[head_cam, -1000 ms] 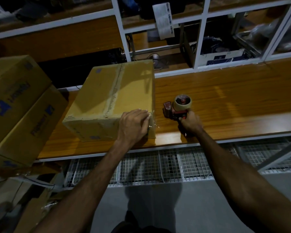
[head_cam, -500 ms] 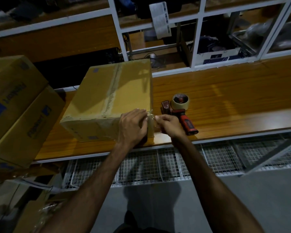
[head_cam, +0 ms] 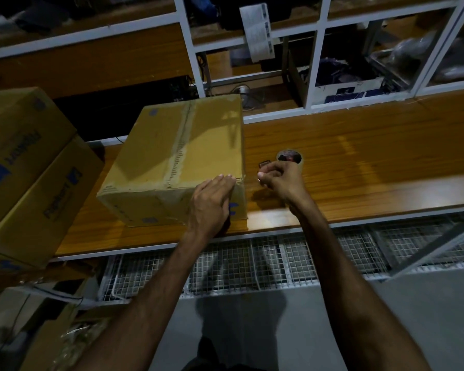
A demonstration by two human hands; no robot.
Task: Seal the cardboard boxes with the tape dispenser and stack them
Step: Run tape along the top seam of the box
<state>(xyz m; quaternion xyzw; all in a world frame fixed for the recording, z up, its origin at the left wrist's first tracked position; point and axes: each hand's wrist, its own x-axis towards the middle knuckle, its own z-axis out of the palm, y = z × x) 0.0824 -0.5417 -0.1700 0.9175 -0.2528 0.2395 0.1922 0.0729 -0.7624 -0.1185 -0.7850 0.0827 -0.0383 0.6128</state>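
Observation:
A closed cardboard box (head_cam: 177,145) with a taped centre seam sits on the wooden bench (head_cam: 359,162). My left hand (head_cam: 212,202) lies flat over its near right corner, fingers stretched onto the top edge, holding nothing. Just right of that corner my right hand (head_cam: 281,183) has its fingertips pinched together, apparently on a loose strip of clear tape coming off the corner. The strip itself is barely visible. The tape dispenser (head_cam: 289,157) lies on the bench behind my right hand; only its roll and front tip show.
Two more cardboard boxes (head_cam: 24,145) (head_cam: 46,204) are stacked at the left end of the bench. A white shelf frame (head_cam: 314,62) with cluttered shelves rises behind the bench. Wire mesh racks (head_cam: 279,261) run below the bench's front edge.
My right hand let go of the tape dispenser, left it lying on the bench, reached to the box corner, pinched there and has now drawn slightly right. My left hand flattened on the corner.

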